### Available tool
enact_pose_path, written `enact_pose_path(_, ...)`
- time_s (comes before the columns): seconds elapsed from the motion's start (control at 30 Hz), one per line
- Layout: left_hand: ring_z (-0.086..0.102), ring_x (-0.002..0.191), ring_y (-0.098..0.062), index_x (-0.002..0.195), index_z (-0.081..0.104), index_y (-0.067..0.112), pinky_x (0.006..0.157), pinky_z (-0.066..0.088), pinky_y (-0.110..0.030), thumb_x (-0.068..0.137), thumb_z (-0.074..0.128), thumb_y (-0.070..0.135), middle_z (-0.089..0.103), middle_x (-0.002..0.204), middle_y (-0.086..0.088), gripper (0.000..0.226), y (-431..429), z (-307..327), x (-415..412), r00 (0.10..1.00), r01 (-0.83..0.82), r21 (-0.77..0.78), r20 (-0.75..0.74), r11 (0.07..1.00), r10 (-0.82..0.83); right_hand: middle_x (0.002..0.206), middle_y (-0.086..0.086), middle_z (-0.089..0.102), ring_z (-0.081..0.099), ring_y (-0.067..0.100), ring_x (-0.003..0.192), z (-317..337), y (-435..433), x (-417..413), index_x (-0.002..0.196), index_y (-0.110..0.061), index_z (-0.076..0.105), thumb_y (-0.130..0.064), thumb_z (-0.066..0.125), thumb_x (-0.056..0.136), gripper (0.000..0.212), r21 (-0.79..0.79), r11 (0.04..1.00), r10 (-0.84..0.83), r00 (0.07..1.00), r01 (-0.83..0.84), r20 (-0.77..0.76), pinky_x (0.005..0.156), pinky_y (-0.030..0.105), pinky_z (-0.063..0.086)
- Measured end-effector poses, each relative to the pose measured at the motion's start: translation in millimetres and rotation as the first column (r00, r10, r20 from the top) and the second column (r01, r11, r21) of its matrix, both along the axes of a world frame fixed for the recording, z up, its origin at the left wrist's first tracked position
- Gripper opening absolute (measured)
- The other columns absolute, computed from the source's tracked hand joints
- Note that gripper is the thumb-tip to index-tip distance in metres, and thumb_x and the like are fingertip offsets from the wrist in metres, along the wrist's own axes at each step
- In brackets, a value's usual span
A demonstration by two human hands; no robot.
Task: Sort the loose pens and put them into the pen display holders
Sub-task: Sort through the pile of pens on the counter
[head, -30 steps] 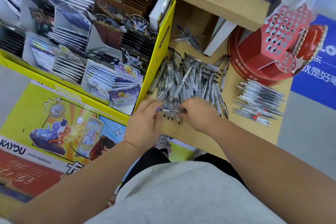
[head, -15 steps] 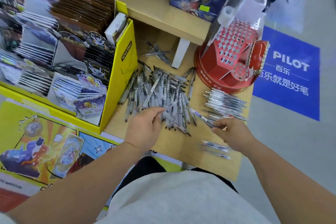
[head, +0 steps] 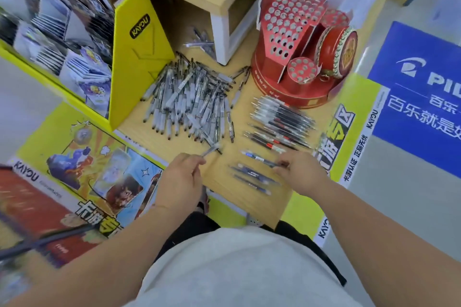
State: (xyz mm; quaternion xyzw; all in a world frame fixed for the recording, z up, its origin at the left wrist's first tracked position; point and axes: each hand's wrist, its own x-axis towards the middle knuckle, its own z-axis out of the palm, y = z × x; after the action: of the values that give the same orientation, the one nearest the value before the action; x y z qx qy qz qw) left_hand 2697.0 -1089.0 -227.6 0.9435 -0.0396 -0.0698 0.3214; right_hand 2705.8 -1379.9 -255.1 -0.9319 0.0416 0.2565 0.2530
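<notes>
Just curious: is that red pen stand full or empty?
Empty: every visible hole in the red pen stand is bare, nothing sticks out of them.

The person wore a light grey top (head: 239, 266) of plain, soft-looking cloth, and under its edge a black garment (head: 184, 229) covered the legs. The left forearm (head: 107, 254) and right forearm (head: 389, 229) were bare

One red display holder (head: 294, 40), three blue pens (head: 252, 173), one yellow card stand (head: 139, 57) — loose pile (head: 189, 97) beyond counting.
</notes>
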Motion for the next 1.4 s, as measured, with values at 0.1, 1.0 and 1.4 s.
enact_pose_path(0.1, 0.066, 0.093, -0.031, 0.115, 0.072, 0.004, 0.075, 0.053, -0.037, 0.098, 0.054, -0.001, 0.067, 0.115, -0.011, 0.025, -7.9, -2.1, -32.6, 0.997, -0.061, 0.080, -0.047, 0.995, 0.065, 0.083, -0.005, 0.065, 0.056, 0.015, 0.074, -3.6, 3.9, -4.3, 0.089, -0.022, 0.072, -0.029, 0.067, 0.095, 0.010, -0.014, 0.999, 0.044, 0.999, -0.044, 0.029, 0.065, 0.029, 0.041)
enact_pose_path(1.0, 0.054, 0.082, -0.015, 0.107, 0.057, 0.020, 0.070, 0.040, -0.029, 0.097, 0.057, 0.013, 0.058, 0.098, -0.002, 0.013, -79.3, -33.9, -43.0, 0.923, -0.069, -0.061, -0.383, 0.996, 0.040, 0.100, 0.007, 0.062, 0.058, 0.027, 0.091, -15.5, 21.2, -11.0, 0.108, -0.012, 0.071, -0.028, 0.065, 0.093, 0.022, 0.007, 0.980, 0.194, 0.959, -0.200, 0.206, 0.071, 0.033, 0.050)
enact_pose_path(1.4, 0.057, 0.081, -0.023, 0.100, 0.049, 0.020, 0.071, 0.047, -0.039, 0.100, 0.053, 0.017, 0.061, 0.091, -0.004, 0.005, -66.0, -20.4, -19.3, 0.871, 0.096, -0.074, -0.476, 0.993, -0.119, 0.108, 0.003, 0.061, 0.061, 0.025, 0.092, -6.6, 27.3, -4.3, 0.118, -0.015, 0.069, -0.037, 0.065, 0.093, 0.034, 0.009, 0.981, 0.190, 0.972, -0.193, 0.141, 0.077, 0.040, 0.055)
